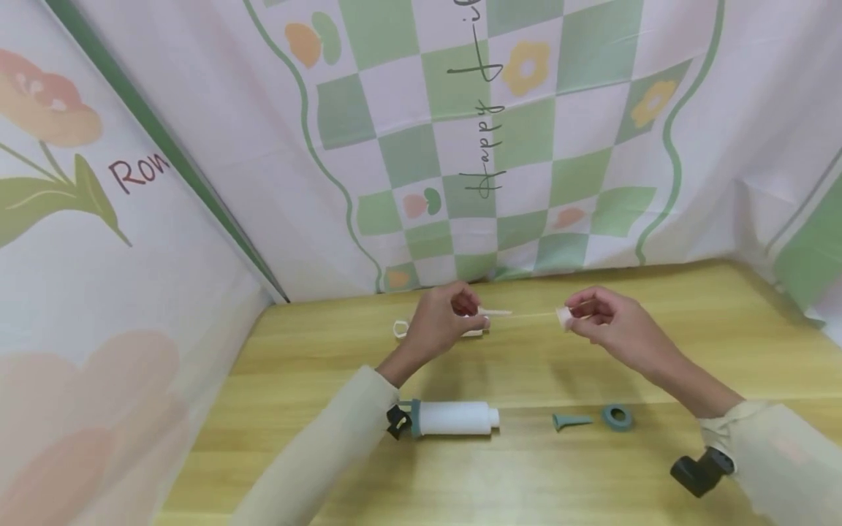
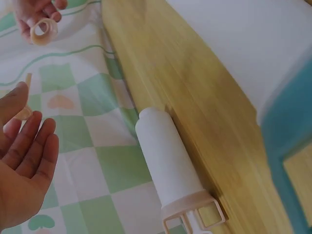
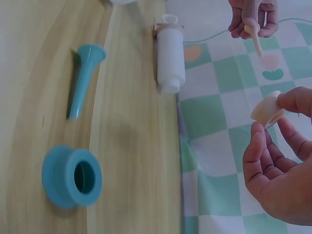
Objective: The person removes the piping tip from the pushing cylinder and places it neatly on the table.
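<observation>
My left hand [image 1: 439, 323] pinches a small cream nozzle [image 3: 255, 41] by its wide end, its narrow tip pointing to the right in the head view. A little way off, my right hand [image 1: 621, 330] holds a cream ring-shaped cap [image 3: 267, 109] between thumb and fingers, its hole showing in the left wrist view. The two pieces are apart, both above the table. Behind the left hand lies a white cylinder [image 2: 168, 156] with a cream frame and handle, like a large syringe; the hand partly hides it in the head view.
Nearer the front of the wooden table [image 1: 539, 467] lies a second white cylinder [image 1: 456, 418] with a teal handle end, by the left sleeve. To its right are a teal nozzle [image 1: 571, 421] and a teal ring cap [image 1: 617, 417]. A checked cloth [image 1: 460, 146] hangs behind the table.
</observation>
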Action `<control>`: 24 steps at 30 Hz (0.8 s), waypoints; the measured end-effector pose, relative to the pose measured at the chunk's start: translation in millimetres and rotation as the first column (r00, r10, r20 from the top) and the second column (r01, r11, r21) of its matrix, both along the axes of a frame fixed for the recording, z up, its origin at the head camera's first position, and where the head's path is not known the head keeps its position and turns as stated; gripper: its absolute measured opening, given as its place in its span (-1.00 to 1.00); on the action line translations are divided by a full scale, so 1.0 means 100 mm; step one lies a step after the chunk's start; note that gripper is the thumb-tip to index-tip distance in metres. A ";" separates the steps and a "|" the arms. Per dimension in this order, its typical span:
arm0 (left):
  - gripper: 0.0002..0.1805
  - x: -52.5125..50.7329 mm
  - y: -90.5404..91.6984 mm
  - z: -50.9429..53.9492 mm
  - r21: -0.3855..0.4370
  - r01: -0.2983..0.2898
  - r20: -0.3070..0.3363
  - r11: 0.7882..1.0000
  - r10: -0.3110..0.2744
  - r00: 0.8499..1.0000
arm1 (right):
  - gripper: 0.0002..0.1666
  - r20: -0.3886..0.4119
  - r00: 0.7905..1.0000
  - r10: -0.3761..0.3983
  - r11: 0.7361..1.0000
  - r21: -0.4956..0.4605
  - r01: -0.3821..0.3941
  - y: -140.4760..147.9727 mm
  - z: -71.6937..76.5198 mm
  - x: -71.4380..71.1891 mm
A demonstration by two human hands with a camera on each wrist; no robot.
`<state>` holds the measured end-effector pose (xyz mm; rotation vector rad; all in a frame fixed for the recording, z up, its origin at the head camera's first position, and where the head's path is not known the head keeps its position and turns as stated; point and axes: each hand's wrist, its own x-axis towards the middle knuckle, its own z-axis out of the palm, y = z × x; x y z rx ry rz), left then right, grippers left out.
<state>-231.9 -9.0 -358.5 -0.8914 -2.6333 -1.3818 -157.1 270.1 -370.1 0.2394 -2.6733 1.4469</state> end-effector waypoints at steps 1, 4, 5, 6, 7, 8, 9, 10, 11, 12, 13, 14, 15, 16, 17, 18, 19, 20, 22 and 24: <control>-0.74 -0.02 0.02 0.00 -0.002 -0.002 0.005 1.000 0.002 1.000 | -0.60 -0.001 1.000 -0.006 1.000 0.018 0.007 0.02 0.00 -0.02; -0.74 -0.09 0.09 -0.03 -0.026 -0.007 0.003 1.000 0.007 1.000 | -0.59 -0.008 1.000 -0.027 0.998 0.052 0.027 0.08 -0.01 -0.08; -0.74 -0.13 0.12 -0.04 -0.039 -0.009 0.002 0.999 0.009 1.000 | -0.59 -0.010 0.999 -0.035 0.998 0.060 0.035 0.11 -0.01 -0.10; -0.74 -0.16 0.16 -0.05 -0.051 -0.010 0.000 0.999 0.010 1.000 | -0.59 -0.011 0.999 -0.040 0.997 0.064 0.041 0.13 -0.03 -0.12; -0.75 -0.19 0.19 -0.06 -0.063 -0.010 0.000 0.998 0.010 1.000 | -0.58 -0.010 0.999 -0.044 0.997 0.068 0.044 0.15 -0.04 -0.14; -0.75 -0.22 0.23 -0.07 -0.079 -0.009 -0.002 0.997 0.009 1.000 | -0.58 -0.009 0.999 -0.046 0.996 0.073 0.047 0.18 -0.05 -0.16; -0.75 -0.25 0.27 -0.08 -0.095 -0.009 -0.001 0.995 0.009 1.000 | -0.58 -0.008 0.999 -0.047 0.996 0.080 0.048 0.20 -0.07 -0.19; -0.75 -0.27 0.30 -0.08 -0.112 -0.008 -0.001 0.994 0.008 1.000 | -0.57 -0.009 0.999 -0.050 0.995 0.090 0.051 0.21 -0.08 -0.21; -0.75 -0.29 0.34 -0.08 -0.125 -0.006 -0.003 0.992 0.006 1.000 | -0.57 -0.013 0.999 -0.052 0.993 0.101 0.053 0.23 -0.09 -0.23; -0.75 -0.31 0.37 -0.07 -0.133 -0.003 -0.005 0.991 0.003 1.000 | -0.57 -0.015 0.999 -0.052 0.992 0.114 0.053 0.25 -0.10 -0.26; -0.76 -0.33 0.40 -0.07 -0.139 -0.002 -0.004 0.990 0.001 1.000 | -0.57 -0.017 0.999 -0.051 0.991 0.126 0.053 0.26 -0.11 -0.28; -0.76 -0.34 0.43 -0.07 -0.141 -0.001 -0.001 0.990 0.001 1.000 | -0.57 -0.019 0.999 -0.050 0.989 0.141 0.052 0.27 -0.12 -0.30; -0.76 -0.35 0.46 -0.08 -0.145 -0.001 -0.001 0.989 0.000 1.000 | -0.57 -0.019 0.999 -0.048 0.987 0.150 0.050 0.28 -0.12 -0.31; -0.77 -0.36 0.49 -0.08 -0.143 -0.002 0.005 0.990 0.002 1.000 | -0.57 -0.019 0.999 -0.043 0.986 0.160 0.045 0.29 -0.12 -0.33; -0.77 -0.38 0.51 -0.09 -0.141 -0.004 0.009 0.990 0.005 1.000 | -0.57 -0.016 0.999 -0.036 0.986 0.163 0.038 0.29 -0.12 -0.34; -0.77 -0.39 0.54 -0.11 -0.139 -0.008 0.012 0.990 0.010 1.000 | -0.57 -0.013 0.999 -0.030 0.985 0.170 0.031 0.29 -0.12 -0.35; -0.77 -0.40 0.56 -0.12 -0.139 -0.013 0.013 0.990 0.015 1.000 | -0.57 -0.010 1.000 -0.023 0.985 0.173 0.024 0.29 -0.12 -0.36; -0.77 -0.42 0.58 -0.14 -0.141 -0.019 0.013 0.990 0.021 1.000 | -0.58 -0.008 1.000 -0.016 0.983 0.180 0.018 0.29 -0.12 -0.37; -0.78 -0.45 0.63 -0.18 -0.145 -0.029 0.016 0.989 0.032 0.999 | -0.58 -0.008 1.000 -0.010 0.981 0.192 0.012 0.29 -0.13 -0.39; -0.77 -0.48 0.67 -0.21 -0.150 -0.037 0.015 0.988 0.040 0.999 | -0.60 -0.014 1.000 -0.015 0.977 0.213 0.017 0.29 -0.13 -0.40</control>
